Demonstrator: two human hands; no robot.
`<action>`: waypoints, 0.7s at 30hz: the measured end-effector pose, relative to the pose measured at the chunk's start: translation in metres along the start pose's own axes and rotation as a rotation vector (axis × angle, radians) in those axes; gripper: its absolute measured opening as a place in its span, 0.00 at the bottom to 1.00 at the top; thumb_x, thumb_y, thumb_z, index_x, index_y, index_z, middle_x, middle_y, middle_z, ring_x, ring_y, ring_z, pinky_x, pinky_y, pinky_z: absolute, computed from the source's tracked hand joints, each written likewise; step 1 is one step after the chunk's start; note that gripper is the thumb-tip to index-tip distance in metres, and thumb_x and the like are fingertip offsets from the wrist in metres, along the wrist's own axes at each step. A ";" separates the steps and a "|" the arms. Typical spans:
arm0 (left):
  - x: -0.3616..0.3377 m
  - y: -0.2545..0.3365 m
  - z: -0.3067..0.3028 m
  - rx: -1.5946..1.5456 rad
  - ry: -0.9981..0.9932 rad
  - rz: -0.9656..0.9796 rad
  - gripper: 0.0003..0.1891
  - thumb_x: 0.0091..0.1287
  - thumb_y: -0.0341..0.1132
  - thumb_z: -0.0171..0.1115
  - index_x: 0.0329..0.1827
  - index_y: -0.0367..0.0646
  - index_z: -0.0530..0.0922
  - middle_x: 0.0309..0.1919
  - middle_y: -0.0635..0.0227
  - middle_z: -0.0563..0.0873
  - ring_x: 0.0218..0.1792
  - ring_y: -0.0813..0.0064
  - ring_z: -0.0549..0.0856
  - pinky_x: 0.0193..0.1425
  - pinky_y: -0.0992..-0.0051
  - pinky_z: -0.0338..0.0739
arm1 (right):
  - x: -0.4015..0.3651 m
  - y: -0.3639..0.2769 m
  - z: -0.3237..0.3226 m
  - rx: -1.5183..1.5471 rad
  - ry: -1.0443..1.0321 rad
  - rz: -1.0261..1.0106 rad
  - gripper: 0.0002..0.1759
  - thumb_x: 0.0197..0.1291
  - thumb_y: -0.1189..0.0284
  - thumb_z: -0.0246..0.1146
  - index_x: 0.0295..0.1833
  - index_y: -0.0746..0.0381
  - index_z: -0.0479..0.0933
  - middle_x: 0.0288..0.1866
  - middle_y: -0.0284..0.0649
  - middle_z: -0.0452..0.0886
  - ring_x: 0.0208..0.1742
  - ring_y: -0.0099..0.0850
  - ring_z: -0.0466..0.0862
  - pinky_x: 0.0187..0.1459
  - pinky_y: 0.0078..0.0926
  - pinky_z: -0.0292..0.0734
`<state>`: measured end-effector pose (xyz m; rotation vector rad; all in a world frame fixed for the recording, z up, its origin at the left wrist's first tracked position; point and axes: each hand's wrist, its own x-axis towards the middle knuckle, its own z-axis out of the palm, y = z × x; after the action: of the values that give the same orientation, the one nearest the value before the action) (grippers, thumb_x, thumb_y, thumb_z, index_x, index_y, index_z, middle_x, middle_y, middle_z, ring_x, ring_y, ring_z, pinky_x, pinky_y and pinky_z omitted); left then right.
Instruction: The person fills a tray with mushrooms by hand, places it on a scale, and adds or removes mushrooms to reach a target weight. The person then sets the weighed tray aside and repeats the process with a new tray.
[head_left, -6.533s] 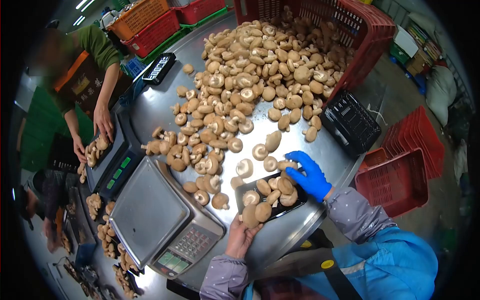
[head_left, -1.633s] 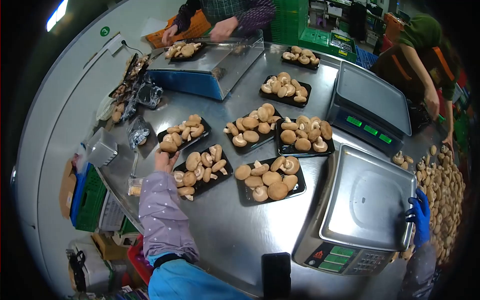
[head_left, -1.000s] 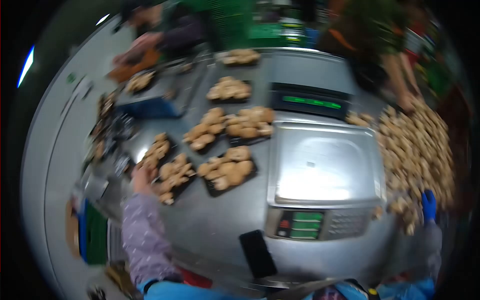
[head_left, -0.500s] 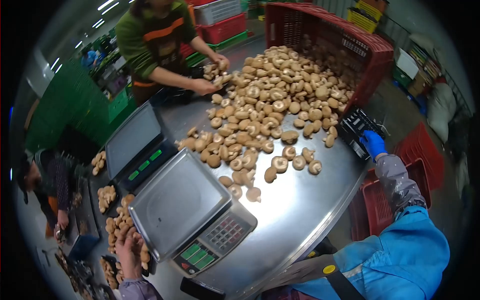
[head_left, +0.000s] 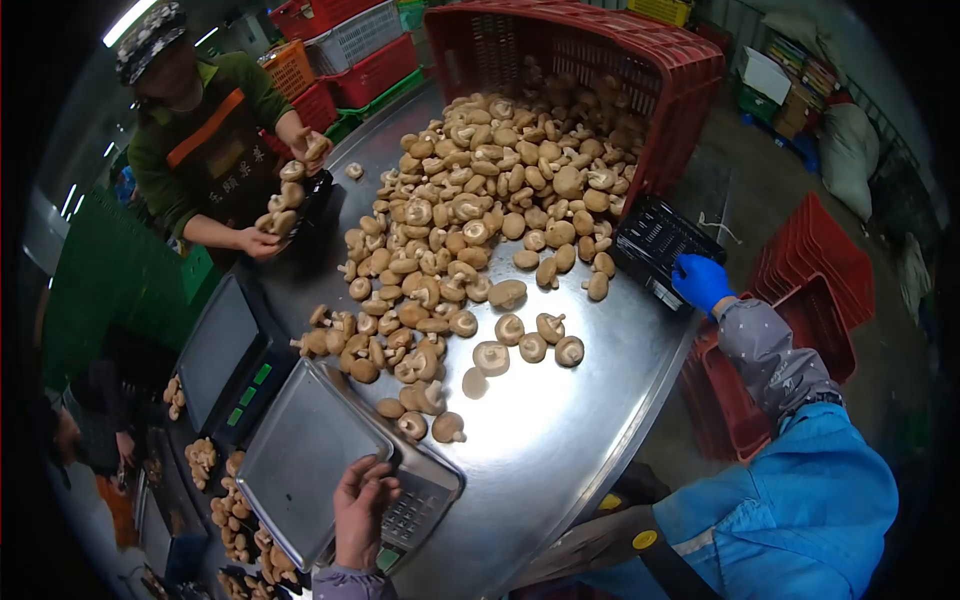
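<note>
My right hand (head_left: 702,282), in a blue glove, grips the near edge of a black plastic tray (head_left: 655,238) at the table's right side, beside a tipped red crate. It cannot be told whether this is one tray or a stack. My bare left hand (head_left: 362,510) is over the keypad side of a digital scale (head_left: 315,450), fingers loosely bent and apart, nothing visible in them. The scale's steel pan is bare. A large heap of shiitake mushrooms (head_left: 480,190) spills from the red crate (head_left: 680,110) across the metal table (head_left: 560,440), with several loose mushrooms near the scale.
Across the table a person (head_left: 215,150) holds mushrooms over a black tray. A second scale (head_left: 225,350) stands to the left, with mushroom-filled trays (head_left: 235,510) below it. Red crates (head_left: 815,270) stand on the floor at right. Another person works at far left.
My left hand has moved right, from the mushrooms left of the scale to above its keypad. My right hand stays on the black tray. The view has shifted; the person opposite has lifted mushrooms and tray.
</note>
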<state>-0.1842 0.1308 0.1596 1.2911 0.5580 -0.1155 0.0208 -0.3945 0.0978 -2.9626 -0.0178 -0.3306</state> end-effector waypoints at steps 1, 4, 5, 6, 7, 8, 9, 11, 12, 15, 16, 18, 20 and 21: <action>0.000 -0.004 0.011 -0.011 -0.011 -0.018 0.17 0.62 0.27 0.53 0.54 0.35 0.66 0.43 0.59 0.77 0.36 0.72 0.80 0.40 0.77 0.78 | 0.002 0.000 0.002 0.031 0.017 0.034 0.08 0.50 0.66 0.56 0.33 0.58 0.75 0.31 0.47 0.78 0.34 0.47 0.78 0.37 0.41 0.73; 0.000 -0.011 0.041 0.025 -0.080 -0.099 0.18 0.63 0.26 0.52 0.56 0.33 0.65 0.44 0.58 0.77 0.38 0.72 0.80 0.42 0.77 0.78 | 0.007 -0.016 -0.014 0.020 0.144 0.056 0.09 0.52 0.66 0.55 0.34 0.60 0.72 0.30 0.47 0.77 0.32 0.48 0.78 0.34 0.42 0.73; -0.001 -0.014 0.050 0.024 -0.103 -0.136 0.18 0.63 0.27 0.52 0.56 0.33 0.65 0.44 0.58 0.77 0.39 0.72 0.80 0.43 0.77 0.78 | 0.007 -0.028 -0.030 0.005 0.199 0.116 0.09 0.53 0.66 0.56 0.35 0.60 0.72 0.29 0.47 0.77 0.32 0.47 0.78 0.33 0.41 0.73; -0.001 -0.019 0.057 -0.011 -0.135 -0.172 0.18 0.63 0.27 0.51 0.56 0.33 0.64 0.45 0.58 0.76 0.39 0.71 0.80 0.44 0.77 0.78 | 0.006 -0.038 -0.043 0.015 0.178 0.090 0.09 0.53 0.66 0.56 0.35 0.60 0.72 0.29 0.47 0.77 0.32 0.47 0.78 0.33 0.41 0.73; 0.000 -0.024 0.063 -0.046 -0.171 -0.207 0.19 0.64 0.27 0.51 0.57 0.33 0.64 0.46 0.58 0.76 0.40 0.71 0.80 0.44 0.77 0.78 | 0.003 -0.049 -0.056 0.179 0.139 -0.003 0.09 0.54 0.67 0.57 0.36 0.60 0.71 0.28 0.46 0.77 0.30 0.45 0.79 0.32 0.38 0.73; -0.003 -0.025 0.074 -0.062 -0.213 -0.246 0.20 0.64 0.30 0.53 0.59 0.34 0.63 0.49 0.57 0.74 0.44 0.70 0.79 0.45 0.76 0.78 | -0.001 -0.059 -0.062 0.343 0.098 -0.094 0.09 0.55 0.67 0.58 0.37 0.60 0.70 0.26 0.45 0.77 0.29 0.43 0.80 0.30 0.35 0.74; -0.006 -0.031 0.083 -0.076 -0.187 -0.248 0.20 0.64 0.30 0.53 0.59 0.34 0.63 0.49 0.57 0.74 0.44 0.70 0.79 0.45 0.76 0.78 | -0.007 -0.071 -0.062 0.477 0.000 -0.169 0.10 0.54 0.68 0.61 0.37 0.60 0.70 0.24 0.42 0.77 0.26 0.39 0.81 0.29 0.30 0.74; -0.006 -0.044 0.101 -0.232 -0.372 -0.331 0.23 0.66 0.38 0.52 0.61 0.36 0.61 0.55 0.56 0.71 0.49 0.66 0.77 0.48 0.73 0.77 | -0.020 -0.101 -0.064 0.473 -0.246 -0.389 0.14 0.50 0.62 0.65 0.36 0.59 0.73 0.26 0.41 0.78 0.26 0.36 0.81 0.29 0.28 0.75; -0.006 -0.053 0.109 -0.241 -0.348 -0.324 0.23 0.66 0.38 0.52 0.61 0.36 0.61 0.55 0.56 0.71 0.49 0.66 0.77 0.48 0.73 0.77 | -0.025 -0.116 -0.059 0.472 -0.375 -0.618 0.15 0.49 0.58 0.65 0.35 0.57 0.75 0.26 0.40 0.78 0.26 0.37 0.80 0.28 0.29 0.74; -0.007 -0.091 0.121 -0.648 -0.475 -0.504 0.27 0.68 0.51 0.43 0.62 0.41 0.59 0.62 0.55 0.65 0.55 0.61 0.74 0.53 0.68 0.74 | -0.051 -0.139 -0.018 0.502 -0.698 -0.991 0.12 0.55 0.55 0.58 0.29 0.51 0.73 0.23 0.36 0.75 0.24 0.36 0.78 0.24 0.31 0.72; -0.004 -0.102 0.122 -0.762 -0.408 -0.598 0.24 0.69 0.45 0.44 0.62 0.38 0.59 0.60 0.52 0.67 0.55 0.59 0.73 0.54 0.68 0.74 | -0.052 -0.148 -0.006 0.337 -0.699 -1.205 0.11 0.55 0.55 0.57 0.31 0.49 0.73 0.23 0.35 0.74 0.23 0.35 0.78 0.22 0.31 0.71; 0.007 -0.122 0.121 -0.887 -0.325 -0.676 0.22 0.69 0.38 0.44 0.61 0.35 0.59 0.58 0.50 0.68 0.55 0.57 0.73 0.54 0.67 0.73 | -0.041 -0.164 0.015 0.341 -0.677 -1.356 0.11 0.54 0.55 0.58 0.33 0.50 0.72 0.23 0.34 0.73 0.23 0.34 0.76 0.22 0.32 0.71; 0.020 -0.137 0.120 -0.844 -0.009 -0.689 0.19 0.65 0.26 0.43 0.59 0.28 0.59 0.54 0.46 0.70 0.53 0.56 0.75 0.51 0.71 0.76 | -0.023 -0.184 0.037 0.351 -0.684 -1.446 0.11 0.54 0.56 0.58 0.33 0.51 0.72 0.23 0.35 0.73 0.23 0.35 0.76 0.22 0.32 0.71; 0.026 -0.134 0.118 -0.858 0.004 -0.675 0.19 0.65 0.26 0.43 0.59 0.28 0.59 0.54 0.46 0.70 0.53 0.56 0.75 0.51 0.71 0.76 | -0.012 -0.198 0.046 0.390 -0.622 -1.514 0.11 0.54 0.56 0.58 0.34 0.52 0.71 0.24 0.36 0.73 0.23 0.35 0.76 0.21 0.33 0.70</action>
<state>-0.1753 -0.0122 0.0495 0.2387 0.9038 -0.3839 0.0136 -0.1914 0.0823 -1.9349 -2.0400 0.4210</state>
